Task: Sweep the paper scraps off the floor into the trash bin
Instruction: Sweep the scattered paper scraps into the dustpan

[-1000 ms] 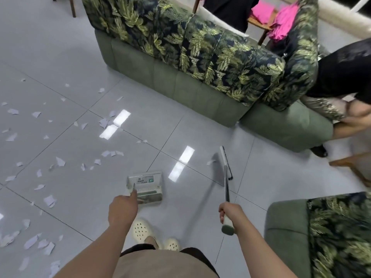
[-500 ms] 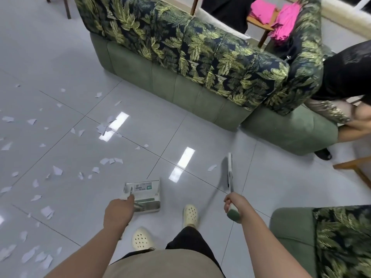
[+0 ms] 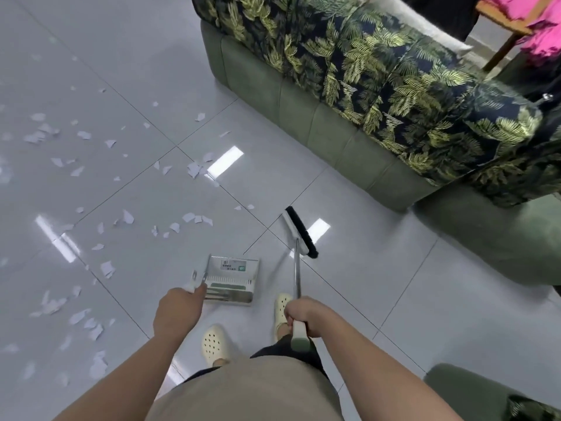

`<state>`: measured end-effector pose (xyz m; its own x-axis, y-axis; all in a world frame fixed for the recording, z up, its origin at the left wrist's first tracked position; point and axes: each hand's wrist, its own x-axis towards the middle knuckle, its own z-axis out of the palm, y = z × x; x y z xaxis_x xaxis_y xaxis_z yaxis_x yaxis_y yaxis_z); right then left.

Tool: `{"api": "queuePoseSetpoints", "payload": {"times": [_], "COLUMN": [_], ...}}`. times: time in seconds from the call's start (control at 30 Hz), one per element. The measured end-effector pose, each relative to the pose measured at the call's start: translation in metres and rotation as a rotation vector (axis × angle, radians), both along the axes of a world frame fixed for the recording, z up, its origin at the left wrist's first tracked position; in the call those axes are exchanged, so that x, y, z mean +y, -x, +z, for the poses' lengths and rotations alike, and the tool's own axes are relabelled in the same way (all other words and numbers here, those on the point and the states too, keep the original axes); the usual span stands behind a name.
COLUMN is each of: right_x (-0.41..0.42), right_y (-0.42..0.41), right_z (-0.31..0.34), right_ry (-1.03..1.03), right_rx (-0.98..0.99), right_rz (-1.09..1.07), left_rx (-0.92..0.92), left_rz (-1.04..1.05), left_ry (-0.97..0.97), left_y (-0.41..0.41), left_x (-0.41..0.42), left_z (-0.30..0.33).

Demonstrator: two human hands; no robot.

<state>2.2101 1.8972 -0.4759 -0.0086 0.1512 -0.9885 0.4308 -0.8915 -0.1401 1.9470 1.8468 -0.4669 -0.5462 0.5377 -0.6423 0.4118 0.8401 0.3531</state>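
White paper scraps (image 3: 194, 218) lie scattered over the grey tiled floor, mostly to the left and ahead of me. My left hand (image 3: 179, 311) grips the handle of a metal dustpan (image 3: 232, 279), which hangs low over the floor in front of my feet. My right hand (image 3: 300, 314) grips the top of a broom handle (image 3: 297, 268); the broom's black-bristled head (image 3: 299, 230) is down at the floor to the right of the dustpan. No trash bin is in view.
A green sofa with a leaf-print cover (image 3: 379, 95) runs across the upper right. Another green seat (image 3: 485, 393) sits at the lower right corner. A wooden chair with pink cloth (image 3: 528, 22) stands behind the sofa. My feet in cream clogs (image 3: 215, 343) stand below the dustpan.
The view has swung left, so the sofa now sits further right. The broom head has turned and moved left, closer to the dustpan. My feet have stepped forward.
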Motion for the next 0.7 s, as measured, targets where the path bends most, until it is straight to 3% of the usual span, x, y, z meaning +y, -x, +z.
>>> {"api": "queuePoseSetpoints", "payload": {"times": [0.17, 0.47, 0.57, 0.7], "right_x": [0.041, 0.134, 0.139, 0.151], "right_y": [0.013, 0.026, 0.032, 0.02], "right_z": [0.012, 0.036, 0.057, 0.069], "right_ry": [0.095, 0.254, 0.228, 0.15], "right_rx": [0.154, 0.445, 0.451, 0.411], "right_rz": [0.06, -0.097, 0.024, 0.007], "left_rx": [0.016, 0.071, 0.076, 0.086], "left_rz": [0.061, 0.19, 0.256, 0.31], "left_ry": [0.065, -0.004, -0.029, -0.059], "left_y": [-0.013, -0.049, -0.052, -0.054], "left_x": [-0.006, -0.011, -0.007, 0.006], "left_z": [0.002, 0.008, 0.013, 0.018]}}
